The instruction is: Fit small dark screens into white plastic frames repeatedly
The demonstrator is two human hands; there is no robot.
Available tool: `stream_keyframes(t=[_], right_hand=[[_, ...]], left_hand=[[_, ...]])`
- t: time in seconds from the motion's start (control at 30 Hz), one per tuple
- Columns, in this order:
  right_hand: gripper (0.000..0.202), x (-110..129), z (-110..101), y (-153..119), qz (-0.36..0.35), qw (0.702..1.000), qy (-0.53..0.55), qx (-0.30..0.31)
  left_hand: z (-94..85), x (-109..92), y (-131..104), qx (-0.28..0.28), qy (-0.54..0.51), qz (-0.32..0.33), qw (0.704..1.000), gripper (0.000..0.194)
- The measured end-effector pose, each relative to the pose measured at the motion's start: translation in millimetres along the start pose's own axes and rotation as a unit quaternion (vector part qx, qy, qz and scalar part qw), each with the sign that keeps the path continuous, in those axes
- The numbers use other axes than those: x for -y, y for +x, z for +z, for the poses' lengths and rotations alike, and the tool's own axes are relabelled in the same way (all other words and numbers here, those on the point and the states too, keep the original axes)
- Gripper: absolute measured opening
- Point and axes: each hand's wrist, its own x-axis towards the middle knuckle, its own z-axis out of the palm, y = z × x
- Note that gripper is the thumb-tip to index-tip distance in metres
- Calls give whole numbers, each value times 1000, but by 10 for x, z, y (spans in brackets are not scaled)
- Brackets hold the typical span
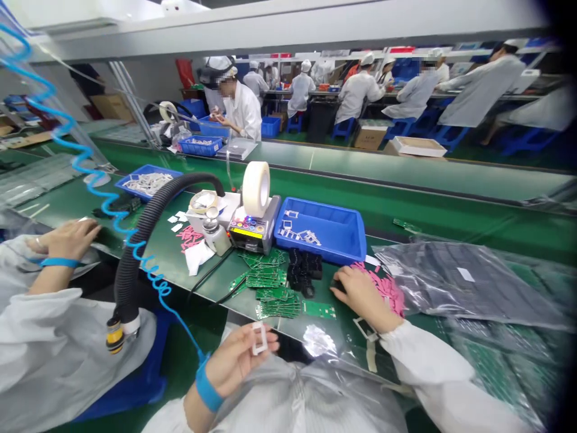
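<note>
My left hand [243,355] holds a small white rectangular frame [259,338] between thumb and fingers, low in front of my body. My right hand [360,293] is on the bench, palm down with its fingers curled together; a dark patch shows at the fingertips, too small to name. Beside it lies a pile of pink strips [387,287], partly covered by the hand. Several black parts [304,270] stand just left of its fingertips. Stacks of green circuit boards [267,278] lie further left, and a single board [319,310] is nearest me. Another white frame [365,329] sits under my right wrist.
A blue tray [347,237] with white frames stands behind the boards, next to a tape dispenser [252,231] and a pump bottle [215,234]. Bagged boards [464,276] cover the right. A black hose [135,258], blue coiled cord [119,222] and a co-worker's hand [74,243] are left.
</note>
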Motion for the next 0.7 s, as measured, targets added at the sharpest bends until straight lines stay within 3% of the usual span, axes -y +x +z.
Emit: stream_keyframes(t=[0.1,0.17,0.23,0.27,0.3,0.33,0.43,0.5,0.6,0.7], right_hand=[[13,309,-248,-30,-26,999,31,18],[20,738,-368,37,-85,988,110,61],[28,1328,-353,165,-166,934,272,159],[28,1662,-281,239,-194,888,351,224],[25,2005,-168,309,-189,828,423,316],[17,2344,-21,370,-192,795,441,370],[6,3231,511,460,-161,729,452,488],[12,3647,820,452,-114,694,486,519],[24,3979,1081,405,-20,658,576,485],[25,4014,1094,347,63,618,642,448]], left_hand=[[-633,-263,-232,-137,-87,83,983,15],[-1061,-481,-408,-238,-177,184,937,20],[-1394,-665,-583,-277,-188,228,914,29],[-1511,-727,-662,-288,-186,238,909,28],[-1599,-764,-733,-293,-173,238,910,26],[-1663,-777,-793,-300,-150,235,912,21],[-1789,-727,-916,-320,-53,228,918,17],[-1867,-679,-957,-338,-25,244,908,21],[-1975,-650,-947,-347,-68,270,896,18],[-2020,-645,-825,-340,-121,269,893,15]])
